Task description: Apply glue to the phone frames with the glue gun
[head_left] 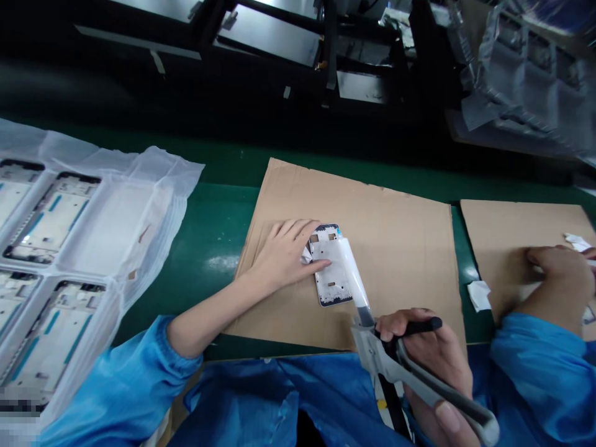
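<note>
A phone frame (328,266), silvery-white with dark ends, lies flat on a sheet of cardboard (395,230). My left hand (288,254) grips it from the left, thumb on its face and fingertips by the top edge. A scrap of white paper (306,256) shows between that hand and the frame. My right hand (433,354) is wrapped round a grey dispensing gun (372,347), which carries a long white tube. The tube's blue tip meets the frame near its upper right corner; whether it touches is unclear.
On the left, a translucent tray (116,217) holds several phone frames. A co-worker's hand (559,267) works over another cardboard sheet (521,217) on the right. Dark shelving (270,37) runs along the back. Clear trays (531,81) sit at upper right.
</note>
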Motion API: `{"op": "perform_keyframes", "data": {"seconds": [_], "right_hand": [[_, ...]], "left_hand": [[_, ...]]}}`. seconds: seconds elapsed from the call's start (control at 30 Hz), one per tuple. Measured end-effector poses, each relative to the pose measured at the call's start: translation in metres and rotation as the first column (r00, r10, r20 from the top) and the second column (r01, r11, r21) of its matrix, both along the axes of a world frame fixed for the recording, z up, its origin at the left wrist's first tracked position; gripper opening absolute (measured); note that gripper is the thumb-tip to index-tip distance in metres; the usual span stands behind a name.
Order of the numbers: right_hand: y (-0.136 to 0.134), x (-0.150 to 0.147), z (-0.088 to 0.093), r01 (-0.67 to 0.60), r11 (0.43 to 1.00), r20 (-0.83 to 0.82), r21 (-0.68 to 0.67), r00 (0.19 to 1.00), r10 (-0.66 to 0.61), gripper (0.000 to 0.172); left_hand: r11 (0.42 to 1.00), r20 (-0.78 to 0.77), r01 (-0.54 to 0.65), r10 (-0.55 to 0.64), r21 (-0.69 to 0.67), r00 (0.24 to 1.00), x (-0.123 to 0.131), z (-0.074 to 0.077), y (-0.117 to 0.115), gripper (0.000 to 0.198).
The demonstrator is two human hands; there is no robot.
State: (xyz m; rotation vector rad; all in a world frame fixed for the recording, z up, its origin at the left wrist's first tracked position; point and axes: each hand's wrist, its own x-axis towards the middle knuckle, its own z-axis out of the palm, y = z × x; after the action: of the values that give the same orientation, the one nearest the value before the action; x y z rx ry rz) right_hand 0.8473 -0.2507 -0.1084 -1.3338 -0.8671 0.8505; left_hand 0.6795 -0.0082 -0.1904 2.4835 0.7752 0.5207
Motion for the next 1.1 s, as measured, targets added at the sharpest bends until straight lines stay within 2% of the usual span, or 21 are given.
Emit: {"op": "perform_keyframes", "data": {"seconds": [0.07, 0.13, 0.2, 0.27, 0.43, 0.67, 0.77, 0.9, 1.0, 1.1], "right_hand": [[0.0, 0.0, -0.001, -0.005, 1.0, 0.002, 0.021, 1.0, 0.005, 0.063], [-0.001, 0.002, -0.003, 0.009, 0.999, 0.008, 0.048, 1.0, -0.009, 0.064], [-0.004, 0.007, -0.005, 0.02, 0.998, 0.017, 0.062, 1.0, -0.021, 0.063], [-0.006, 0.013, -0.007, 0.043, 0.996, 0.03, 0.073, 0.999, -0.045, 0.062], [-0.009, 0.023, -0.01, 0.115, 0.989, 0.049, 0.096, 0.992, -0.12, 0.064], [-0.01, 0.016, -0.004, 0.065, 0.995, 0.046, 0.071, 0.997, -0.068, 0.065], [-0.008, 0.011, -0.002, 0.059, 0.995, 0.039, 0.085, 0.997, -0.062, 0.063], [-0.001, 0.009, -0.008, 0.078, 0.991, 0.076, 0.109, 0.993, -0.087, 0.061], [0.004, 0.01, -0.013, 0.069, 0.981, 0.138, 0.181, 0.986, -0.095, 0.055], [0.004, 0.008, -0.011, 0.045, 0.987, 0.124, 0.154, 0.99, -0.065, 0.055]], "left_hand": [[0.999, 0.021, 0.051, -0.051, 0.002, 0.998, -0.003, 0.001, 0.003, 0.062], [0.985, 0.007, 0.169, -0.169, 0.048, 0.986, -0.006, 0.002, 0.005, 0.053], [0.938, -0.056, 0.322, -0.317, 0.127, 0.947, -0.007, 0.004, 0.004, 0.05], [0.899, -0.131, 0.386, -0.366, 0.207, 0.921, -0.006, 0.006, 0.0, 0.048], [0.912, -0.212, 0.216, -0.148, 0.349, 0.966, 0.004, 0.01, -0.006, 0.062], [0.912, -0.137, 0.15, -0.104, 0.383, 0.985, 0.008, -0.003, 0.002, 0.057], [0.929, -0.12, 0.196, -0.166, 0.315, 0.979, 0.008, -0.004, -0.001, 0.047], [0.928, -0.007, 0.283, -0.29, 0.243, 0.957, 0.01, -0.004, -0.007, 0.035], [0.909, -0.016, 0.328, -0.335, 0.255, 0.942, 0.012, -0.003, -0.008, 0.046], [0.907, -0.078, 0.318, -0.308, 0.277, 0.948, 0.012, -0.001, -0.008, 0.05]]}}
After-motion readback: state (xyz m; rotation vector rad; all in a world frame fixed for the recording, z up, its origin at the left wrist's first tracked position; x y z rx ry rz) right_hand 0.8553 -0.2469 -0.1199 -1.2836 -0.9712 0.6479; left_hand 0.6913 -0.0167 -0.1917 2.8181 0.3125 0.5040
